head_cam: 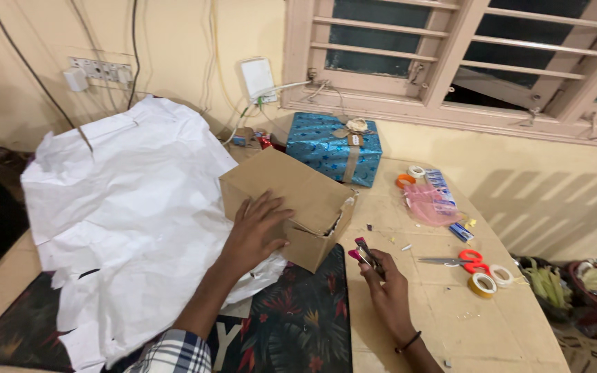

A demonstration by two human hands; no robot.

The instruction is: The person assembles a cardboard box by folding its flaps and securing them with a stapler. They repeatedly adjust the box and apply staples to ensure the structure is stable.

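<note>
My left hand (257, 228) lies flat with spread fingers on the side of a brown cardboard box (291, 186), which rests tilted on the table with its end flaps partly ajar. My right hand (380, 273) is just right of the box and pinches a small pink-handled tool (362, 253), likely a cutter, between its fingers. The box sits partly on a large crumpled white paper sheet (126, 207) and a dark floral mat (298, 318).
A blue glittery wrapped gift box (326, 145) with a bow stands behind. Red-handled scissors (461, 260), tape rolls (484, 283), a pink plastic bag (433, 200) and small packets lie at right. The table edge (519, 276) drops off to the right; wall, sockets and window behind.
</note>
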